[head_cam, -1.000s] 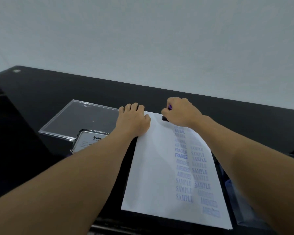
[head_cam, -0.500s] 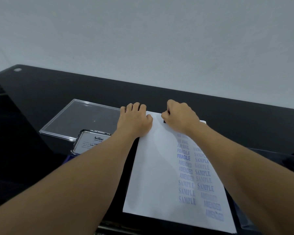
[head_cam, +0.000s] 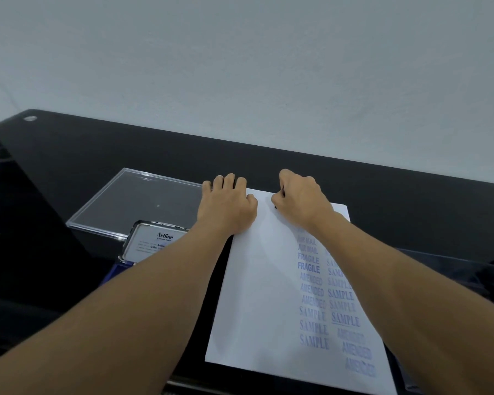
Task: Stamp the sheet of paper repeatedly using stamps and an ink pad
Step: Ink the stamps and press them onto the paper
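- Now pins the far left corner of the sheet of paper (head_cam: 262,295) with the left hand (head_cam: 228,206): palm down, fingers (head_cam: 224,181) close together and reaching past the sheet's far edge, thumb lying on the paper.
- Grips the stamp (head_cam: 275,206) in the right hand (head_cam: 300,198), fingers curled into a fist round it. Only a dark sliver showing below the thumb, the rest hidden.
- Holds that stamp low near the sheet's far edge, just right of the left hand; cannot tell whether it touches the paper.
- Sheet flat on the black surface (head_cam: 97,155), lengthwise away from the body. Left half bare, right half carrying two columns of blue prints: AIR MAIL, FRAGILE, AMENDED, SAMPLE.
- Ink pad (head_cam: 151,243) just left of the sheet, partly under the left forearm, with a white label reading "Artline" and a blue part showing at its near side.
- Clear plastic tray (head_cam: 131,201) beyond the ink pad, lying on the surface, its right end close to the left hand.
- Clear container (head_cam: 445,266) at the right, behind the right forearm; contents too dim to tell.
- Pale wall (head_cam: 240,67) behind the surface.
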`<act>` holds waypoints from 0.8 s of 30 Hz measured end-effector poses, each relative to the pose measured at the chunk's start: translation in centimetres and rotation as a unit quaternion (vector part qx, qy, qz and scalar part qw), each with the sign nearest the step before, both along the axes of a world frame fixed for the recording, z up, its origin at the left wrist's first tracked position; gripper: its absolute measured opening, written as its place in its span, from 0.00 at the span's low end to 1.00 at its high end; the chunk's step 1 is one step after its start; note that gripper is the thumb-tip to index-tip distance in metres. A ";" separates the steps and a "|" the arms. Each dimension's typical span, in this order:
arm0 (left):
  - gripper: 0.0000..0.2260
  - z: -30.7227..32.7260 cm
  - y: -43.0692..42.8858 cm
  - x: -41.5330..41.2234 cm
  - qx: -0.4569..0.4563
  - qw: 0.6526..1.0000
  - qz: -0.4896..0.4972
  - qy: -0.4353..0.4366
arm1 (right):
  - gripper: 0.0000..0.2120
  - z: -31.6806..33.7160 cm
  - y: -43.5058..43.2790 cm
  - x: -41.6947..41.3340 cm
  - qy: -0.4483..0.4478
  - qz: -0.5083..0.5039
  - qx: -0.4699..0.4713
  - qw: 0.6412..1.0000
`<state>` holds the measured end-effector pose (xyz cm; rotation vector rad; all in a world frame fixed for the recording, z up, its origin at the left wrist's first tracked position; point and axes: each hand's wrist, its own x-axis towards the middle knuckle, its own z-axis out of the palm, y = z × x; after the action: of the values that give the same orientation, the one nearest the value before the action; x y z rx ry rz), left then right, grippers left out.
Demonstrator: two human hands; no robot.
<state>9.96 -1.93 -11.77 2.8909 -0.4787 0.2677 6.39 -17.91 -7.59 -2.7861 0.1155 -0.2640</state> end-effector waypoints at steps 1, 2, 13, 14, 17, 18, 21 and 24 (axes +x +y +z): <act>0.18 0.0 0.0 0.0 0.001 1.000 0.000 -0.001 | 0.11 0.0 0.0 0.2 0.002 -0.002 0.005 1.000; 0.18 0.1 0.0 0.0 0.003 1.000 -0.001 0.000 | 0.11 -0.1 -0.1 0.5 0.002 -0.004 0.009 1.000; 0.17 0.2 -0.1 -0.1 -0.001 1.000 0.003 0.005 | 0.12 0.2 0.7 -0.8 -0.009 -0.024 -0.025 0.999; 0.17 0.2 -0.1 -0.1 0.000 1.000 0.003 0.005 | 0.12 0.2 0.7 -0.9 -0.011 -0.025 -0.030 0.999; 0.19 0.3 -0.1 -0.1 0.005 1.000 0.004 0.008 | 0.10 0.1 0.7 -0.7 -0.010 -0.029 -0.020 0.999; 0.19 0.3 -0.1 -0.1 0.005 1.000 0.004 0.008 | 0.10 0.1 0.6 -0.6 -0.008 -0.031 -0.014 0.999; 0.18 0.3 -0.1 -0.1 0.003 1.000 0.002 0.009 | 0.10 0.3 0.5 0.0 -0.007 -0.032 0.000 0.999; 0.18 0.2 -0.1 -0.1 0.005 1.000 0.004 0.006 | 0.10 0.3 0.3 0.2 0.000 -0.029 0.004 1.000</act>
<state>9.85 -2.04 -11.54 2.9036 -0.4690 0.2481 6.62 -17.59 -7.32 -2.7786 0.1976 -0.2769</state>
